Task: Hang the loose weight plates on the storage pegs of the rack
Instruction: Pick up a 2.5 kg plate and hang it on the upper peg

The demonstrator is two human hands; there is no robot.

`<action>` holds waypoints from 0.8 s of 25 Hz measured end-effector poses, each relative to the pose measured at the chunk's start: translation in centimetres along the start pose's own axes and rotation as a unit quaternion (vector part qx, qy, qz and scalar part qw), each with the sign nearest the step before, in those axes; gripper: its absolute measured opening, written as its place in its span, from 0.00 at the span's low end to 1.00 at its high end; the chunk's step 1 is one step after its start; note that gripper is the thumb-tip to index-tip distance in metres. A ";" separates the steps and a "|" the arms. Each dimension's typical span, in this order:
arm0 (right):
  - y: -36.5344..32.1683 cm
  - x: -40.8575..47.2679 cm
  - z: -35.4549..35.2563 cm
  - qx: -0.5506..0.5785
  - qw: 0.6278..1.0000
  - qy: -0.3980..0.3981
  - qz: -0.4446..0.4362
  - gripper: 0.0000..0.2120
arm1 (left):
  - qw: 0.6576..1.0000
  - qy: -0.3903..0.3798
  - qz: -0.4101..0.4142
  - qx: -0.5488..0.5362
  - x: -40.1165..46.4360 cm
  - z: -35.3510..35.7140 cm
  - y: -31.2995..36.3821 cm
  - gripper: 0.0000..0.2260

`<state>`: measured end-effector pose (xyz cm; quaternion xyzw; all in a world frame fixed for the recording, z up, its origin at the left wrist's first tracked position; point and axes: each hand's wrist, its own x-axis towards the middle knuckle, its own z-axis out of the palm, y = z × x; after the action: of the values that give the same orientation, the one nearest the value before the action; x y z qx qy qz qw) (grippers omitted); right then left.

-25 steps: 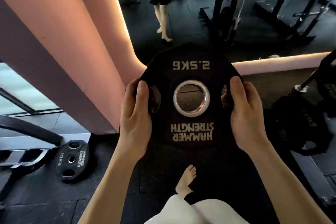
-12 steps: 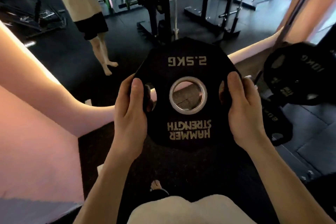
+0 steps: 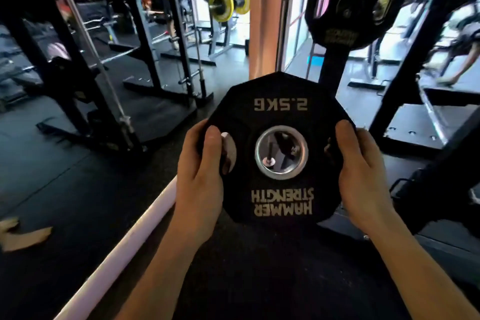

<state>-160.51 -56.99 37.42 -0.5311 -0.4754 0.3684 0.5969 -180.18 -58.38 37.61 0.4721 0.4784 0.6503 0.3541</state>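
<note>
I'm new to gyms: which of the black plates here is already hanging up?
The larger black plate at upper right, mounted high on the rack upright. The 2.5KG plate is not hung; the left hand and right hand hold it.

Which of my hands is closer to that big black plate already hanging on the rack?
Right. Your right hand grips the 2.5 kg plate below the hanging plate; your left hand grips the opposite edge, farther left.

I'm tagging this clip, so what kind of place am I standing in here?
Most likely a gym's free-weight area. Both hands hold a 2.5 kg weight plate, a larger black plate hangs on a rack upright ahead, and a barbell with yellow plates sits among the dark steel racks behind.
</note>
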 end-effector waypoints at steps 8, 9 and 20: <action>-7.1 9.5 0.1 0.001 0.985 0.144 -0.094 0.23 | 0.984 -0.133 0.066 -0.098 14.7 7.5 4.3 0.11; -8.2 11.0 -0.3 0.004 0.982 0.155 -0.111 0.23 | 0.981 -0.138 0.080 -0.107 16.2 8.9 5.2 0.11; -22.3 27.4 -4.8 -0.044 0.935 0.183 -0.302 0.24 | 0.930 -0.172 0.241 -0.217 29.6 21.7 17.4 0.11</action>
<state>-149.81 -36.16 64.29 -0.4469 -0.5116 0.0461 0.7324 -168.60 -30.19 64.46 0.5896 0.1294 0.7130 0.3567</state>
